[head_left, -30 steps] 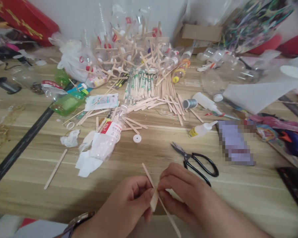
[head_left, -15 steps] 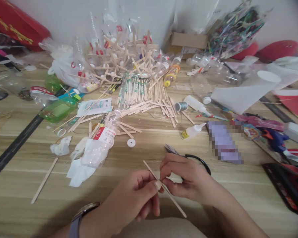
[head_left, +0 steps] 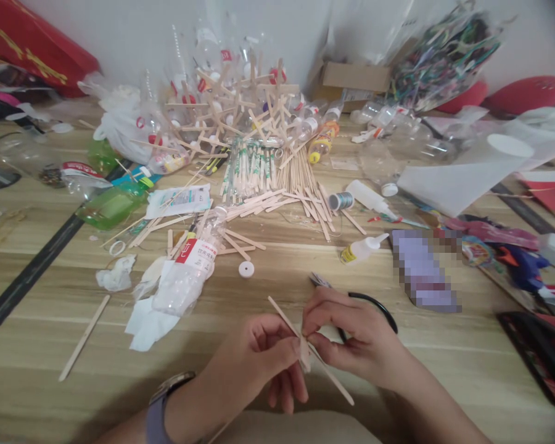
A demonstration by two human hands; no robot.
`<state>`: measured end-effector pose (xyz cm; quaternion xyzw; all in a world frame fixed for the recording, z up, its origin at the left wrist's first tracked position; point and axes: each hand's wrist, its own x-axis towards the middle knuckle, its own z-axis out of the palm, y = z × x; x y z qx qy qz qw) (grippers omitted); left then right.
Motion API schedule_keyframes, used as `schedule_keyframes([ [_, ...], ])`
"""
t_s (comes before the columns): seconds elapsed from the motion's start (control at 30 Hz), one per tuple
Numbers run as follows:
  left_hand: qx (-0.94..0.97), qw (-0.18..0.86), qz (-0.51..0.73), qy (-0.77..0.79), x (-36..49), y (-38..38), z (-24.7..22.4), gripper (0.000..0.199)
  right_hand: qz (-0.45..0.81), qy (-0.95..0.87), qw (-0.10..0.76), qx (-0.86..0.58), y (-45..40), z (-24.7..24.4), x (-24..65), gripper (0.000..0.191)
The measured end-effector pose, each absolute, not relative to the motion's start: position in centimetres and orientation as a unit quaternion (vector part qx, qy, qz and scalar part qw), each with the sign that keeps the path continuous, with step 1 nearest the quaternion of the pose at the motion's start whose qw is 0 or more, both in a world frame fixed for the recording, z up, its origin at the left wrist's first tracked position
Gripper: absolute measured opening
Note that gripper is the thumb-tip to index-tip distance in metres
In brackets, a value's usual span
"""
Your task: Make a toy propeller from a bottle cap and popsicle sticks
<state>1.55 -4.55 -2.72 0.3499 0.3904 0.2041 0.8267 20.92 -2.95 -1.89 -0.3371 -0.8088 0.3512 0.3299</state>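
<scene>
Near the table's front edge, my left hand [head_left: 263,357] pinches crossed wooden sticks [head_left: 333,377] between thumb and fingers. One stick runs diagonally from upper left to lower right; a second piece, seen end-on, shows at the left thumb tip. My right hand [head_left: 340,327] is closed at the crossing, thumb and index finger pressed together on the sticks. Just behind the right hand lie black-handled pliers [head_left: 372,300], partly covered by it. A single flat stick [head_left: 84,338] rests on the table at the left.
A clear bottle [head_left: 185,271] lies on white tissue. Farther back are loose sticks [head_left: 259,203], a stack of crossed sticks [head_left: 240,111] among bottles, and a green bottle [head_left: 115,203]. A glue bottle [head_left: 363,248], thread spool [head_left: 341,200] and blurred purple item [head_left: 423,268] sit right.
The second stick piece has turned in my fingers and shows more of its length below the crossing. Both hands have shifted slightly right, and the whole view has moved a little.
</scene>
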Motion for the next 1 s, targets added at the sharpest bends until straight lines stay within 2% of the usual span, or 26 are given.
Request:
schedule_keyframes([
  [0.33,0.353,0.82,0.2,0.404,1.16,-4.89,-2.85,0.041,0.375,-0.794,0.342,-0.336,-3.47,-1.7,20.76,0.018],
  [0.67,0.368,0.818,0.186,0.4,1.08,-5.13,-2.77,0.046,0.373,-0.799,0.335,-0.332,-3.31,-1.66,20.89,0.011],
  [1.0,0.362,0.81,0.192,0.42,1.23,-5.03,-2.76,0.042,0.302,-0.831,0.313,-0.346,-3.48,-0.95,20.8,0.012],
])
